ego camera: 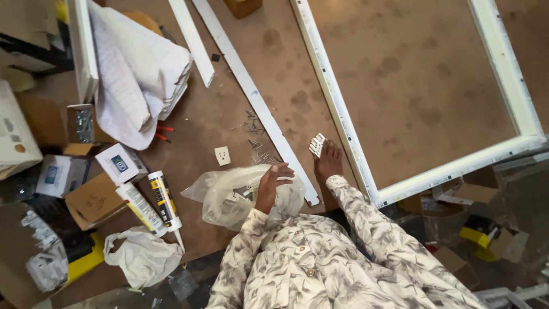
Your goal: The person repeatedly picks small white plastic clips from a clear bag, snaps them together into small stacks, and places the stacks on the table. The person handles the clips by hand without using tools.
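A small stack of white plastic pieces [317,145] is pinched in the fingers of the right hand [328,162], just beside the long white frame [343,123] that lies flat on the brown board floor [229,109]. The left hand [270,186] rests on the clear plastic bag [229,197], a little further from the frame on the same side, its fingers curled loosely over the bag's top; whether anything is gripped inside cannot be told. A risk is judged here: the stack is held only at its end, and some pieces could be dropped among the loose screws [257,140] scattered beside the flat white strip [257,100], where they would be hard to pick out. The bag is slack and open, so its contents could be spilled if it were tugged. Well away from the frame, past the bag, two sealant tubes [151,201] lie side by side, with a white wall socket plate [222,155] between them and the screws. The floor is stained with dark blotches and crowded: folded white sheets [137,74], cardboard boxes [91,197] and a crumpled white bag [143,254] are heaped on the side far from the frame. The room is seen as a cluttered work area, with more boxes beyond the frame's near corner.
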